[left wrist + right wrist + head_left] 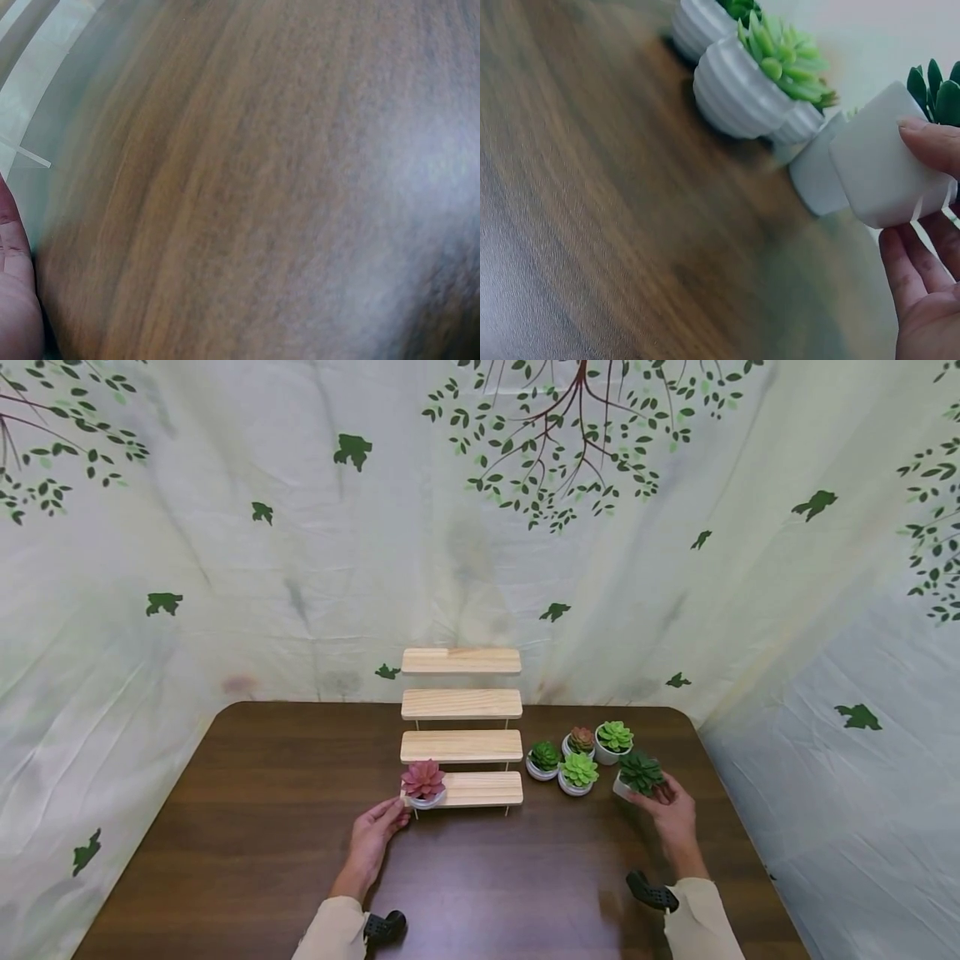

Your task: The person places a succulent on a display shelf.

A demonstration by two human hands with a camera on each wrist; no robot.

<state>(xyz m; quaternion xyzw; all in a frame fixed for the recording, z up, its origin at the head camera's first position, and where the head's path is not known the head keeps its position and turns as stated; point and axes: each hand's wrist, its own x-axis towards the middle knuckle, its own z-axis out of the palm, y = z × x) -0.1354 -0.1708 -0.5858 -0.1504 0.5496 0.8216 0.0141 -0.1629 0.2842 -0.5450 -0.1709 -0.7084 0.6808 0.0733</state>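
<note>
Your right hand (pixel 674 817) grips a dark green succulent (pixel 641 773) while your left hand (pixel 371 839) meets the stand

You have the dark green succulent by its white angular pot (pixel 881 161), your thumb against one side and your fingers around the other. From the head view it sits tilted, leaves leaning to the right; whether its base touches the table (pixel 247 827) you cannot tell.

Your left hand is at the left end of the bottom shelf (pixel 483 789), fingertips right beside the pink succulent (pixel 423 779) that stands there in a white pot (pixel 427 802). You cannot tell whether those fingers pinch the pot or only touch it; your left wrist view catches just an edge of the hand over brown tabletop.

Above that shelf, your wooden stand (pixel 461 745) rises in steps, four light boards in all. Between it and your right hand, four more potted plants cluster on the table: a green succulent (pixel 544 756) nearest the stand, a reddish succulent (pixel 581 739) behind, a light green rosette (pixel 578 769) in front, and a bright green rosette (pixel 615 737) at the back right. Behind your table hangs a pale cloth (pixel 420 568) printed with leaves and branches.
</note>
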